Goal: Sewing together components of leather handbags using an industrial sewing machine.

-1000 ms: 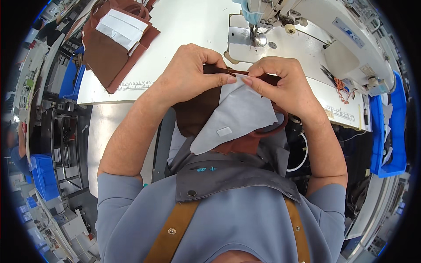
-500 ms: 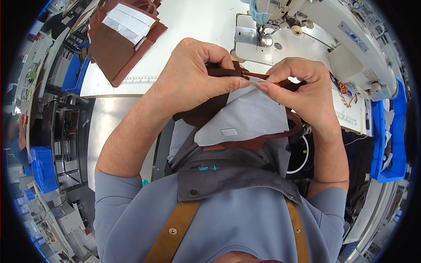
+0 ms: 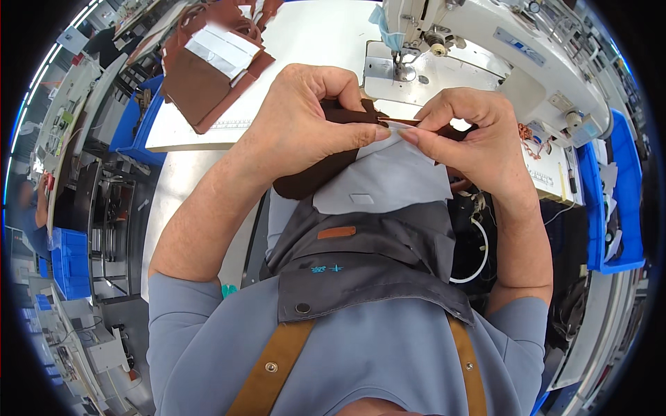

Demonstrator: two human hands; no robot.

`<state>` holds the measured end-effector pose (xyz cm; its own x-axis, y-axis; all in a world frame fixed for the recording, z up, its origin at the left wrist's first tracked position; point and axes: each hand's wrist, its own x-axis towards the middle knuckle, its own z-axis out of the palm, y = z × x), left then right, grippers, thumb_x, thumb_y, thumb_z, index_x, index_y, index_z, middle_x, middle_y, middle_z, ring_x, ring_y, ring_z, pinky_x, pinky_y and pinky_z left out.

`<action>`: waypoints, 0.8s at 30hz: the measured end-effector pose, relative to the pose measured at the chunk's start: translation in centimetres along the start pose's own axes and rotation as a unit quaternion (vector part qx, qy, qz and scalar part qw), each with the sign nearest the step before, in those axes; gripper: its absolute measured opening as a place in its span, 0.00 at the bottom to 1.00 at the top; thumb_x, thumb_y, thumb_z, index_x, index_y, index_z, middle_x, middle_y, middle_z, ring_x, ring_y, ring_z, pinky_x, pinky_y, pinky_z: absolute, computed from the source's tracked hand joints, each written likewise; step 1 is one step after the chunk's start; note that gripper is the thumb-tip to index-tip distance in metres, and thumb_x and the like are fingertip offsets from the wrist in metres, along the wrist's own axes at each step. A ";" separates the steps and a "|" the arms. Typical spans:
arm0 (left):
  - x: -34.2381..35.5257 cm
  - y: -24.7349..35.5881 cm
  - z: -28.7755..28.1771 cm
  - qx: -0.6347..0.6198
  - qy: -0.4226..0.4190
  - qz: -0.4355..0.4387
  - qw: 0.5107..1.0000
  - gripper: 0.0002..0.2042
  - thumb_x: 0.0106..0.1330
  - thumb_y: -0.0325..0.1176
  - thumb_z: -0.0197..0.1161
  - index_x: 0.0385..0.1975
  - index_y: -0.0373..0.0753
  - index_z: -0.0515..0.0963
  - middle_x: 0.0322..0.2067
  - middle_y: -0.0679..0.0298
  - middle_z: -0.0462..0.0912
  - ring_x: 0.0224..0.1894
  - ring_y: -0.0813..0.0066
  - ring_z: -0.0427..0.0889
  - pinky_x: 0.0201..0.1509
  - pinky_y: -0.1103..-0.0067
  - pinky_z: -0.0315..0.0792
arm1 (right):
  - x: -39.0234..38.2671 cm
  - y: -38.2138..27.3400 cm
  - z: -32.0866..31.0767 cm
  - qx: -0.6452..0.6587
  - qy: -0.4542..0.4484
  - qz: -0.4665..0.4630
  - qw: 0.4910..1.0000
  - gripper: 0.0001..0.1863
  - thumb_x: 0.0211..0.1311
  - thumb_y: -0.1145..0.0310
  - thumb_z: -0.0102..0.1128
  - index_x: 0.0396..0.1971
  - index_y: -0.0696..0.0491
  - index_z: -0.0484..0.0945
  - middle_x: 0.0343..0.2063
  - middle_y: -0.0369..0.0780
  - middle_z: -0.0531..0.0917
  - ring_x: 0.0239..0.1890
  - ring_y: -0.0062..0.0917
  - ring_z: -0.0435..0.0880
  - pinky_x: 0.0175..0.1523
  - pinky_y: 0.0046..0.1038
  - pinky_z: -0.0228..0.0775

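Between my two hands hangs a brown bag piece (image 3: 305,175) with a pale grey lining panel (image 3: 388,177) turned outward. My left hand (image 3: 305,121) pinches its dark brown upper edge between thumb and bent fingers. Close beside it, my right hand (image 3: 472,135) grips the same edge, thumb tip near a thin reddish-brown strip. Both thumbs nearly meet at the top of the lining. A small pale patch (image 3: 361,199) shows on the lining. Part of a reddish-brown handle (image 3: 460,185) peeks out below my right hand. The folded material hides the fingertips behind it.
Beyond my hands stands a white sewing machine (image 3: 513,41) with a metal needle plate (image 3: 380,67) on a white table. Stacked brown bag pieces (image 3: 201,87) lie at the far left. Blue bins stand at the right (image 3: 617,201) and left (image 3: 139,125).
The bag piece's lower part has swung away from my body, uncovering an orange-brown label on my apron. Both hands keep their pinch on the edge. The view has shifted slightly.
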<state>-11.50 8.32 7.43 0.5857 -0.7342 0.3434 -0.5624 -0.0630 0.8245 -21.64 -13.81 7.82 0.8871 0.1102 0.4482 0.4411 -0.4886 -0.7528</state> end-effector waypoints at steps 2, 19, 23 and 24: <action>-0.1 0.2 0.2 -0.064 -0.010 -0.021 0.998 0.15 0.53 0.26 0.80 0.26 0.39 0.74 0.26 0.68 0.84 0.29 0.88 0.77 0.34 0.87 0.69 | -0.3 -0.2 -0.2 0.002 0.000 -0.003 1.000 0.09 0.56 0.74 0.74 0.22 0.60 0.82 0.19 0.34 0.81 0.23 0.12 0.76 0.29 0.18 0.68; 12.1 -14.0 4.3 0.056 -0.099 -0.088 0.990 0.17 0.57 0.31 0.77 0.42 0.37 0.78 0.25 0.69 0.86 0.32 0.86 0.78 0.41 0.85 0.70 | 3.4 15.9 -1.4 -0.019 -0.020 0.090 0.996 0.08 0.63 0.74 0.68 0.35 0.57 0.76 0.25 0.37 0.84 0.30 0.20 0.82 0.38 0.25 0.74; 14.3 -17.1 5.3 0.051 -0.076 -0.043 0.995 0.16 0.57 0.32 0.77 0.41 0.34 0.80 0.27 0.66 0.87 0.34 0.82 0.81 0.42 0.83 0.73 | 5.1 18.3 -2.3 -0.086 -0.060 0.094 0.990 0.06 0.64 0.73 0.65 0.39 0.56 0.79 0.26 0.41 0.86 0.30 0.32 0.85 0.40 0.31 0.76; 14.6 -17.5 5.2 0.104 -0.046 -0.033 0.993 0.15 0.56 0.33 0.78 0.39 0.34 0.82 0.28 0.64 0.88 0.35 0.80 0.82 0.42 0.80 0.75 | 5.7 19.7 -2.5 -0.151 -0.065 -0.008 0.986 0.08 0.64 0.73 0.64 0.42 0.54 0.81 0.29 0.43 0.86 0.32 0.36 0.85 0.41 0.34 0.77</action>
<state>3.79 -4.82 -4.33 0.5743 -0.7824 0.2410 -0.6391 -0.2446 0.7292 -8.24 -25.02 -3.26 0.8988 0.2209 0.3786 0.4123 -0.7193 -0.5591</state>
